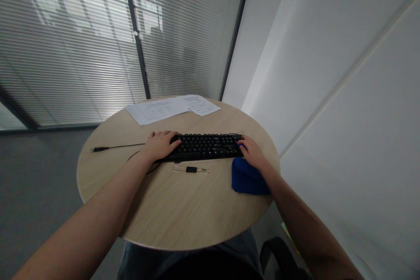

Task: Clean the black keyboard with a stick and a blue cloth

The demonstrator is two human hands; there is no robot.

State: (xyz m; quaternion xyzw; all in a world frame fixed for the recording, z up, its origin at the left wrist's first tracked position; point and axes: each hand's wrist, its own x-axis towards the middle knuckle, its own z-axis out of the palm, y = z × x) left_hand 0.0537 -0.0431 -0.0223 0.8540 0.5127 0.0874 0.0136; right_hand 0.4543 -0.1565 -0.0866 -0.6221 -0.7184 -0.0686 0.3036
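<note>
A black keyboard point(206, 145) lies across the middle of the round wooden table. My left hand point(160, 144) grips its left end, thumb on the near side and fingers over the far side. At the opposite end, my right hand point(252, 151) has its fingers curled on the keyboard's edge, with a bit of blue showing between them. That blue belongs to a cloth point(247, 178), which hangs from under the hand and spreads on the table. Just in front of the keyboard lies a slim clear item with a black middle point(191, 169); its kind is unclear.
Printed papers point(157, 110) lie at the table's far side. A black cable with a USB plug point(100, 149) stretches out to the left, and part of it loops below my left wrist. A white wall point(328, 74) rises close on the right; blinds point(65, 52) cover the glass beyond.
</note>
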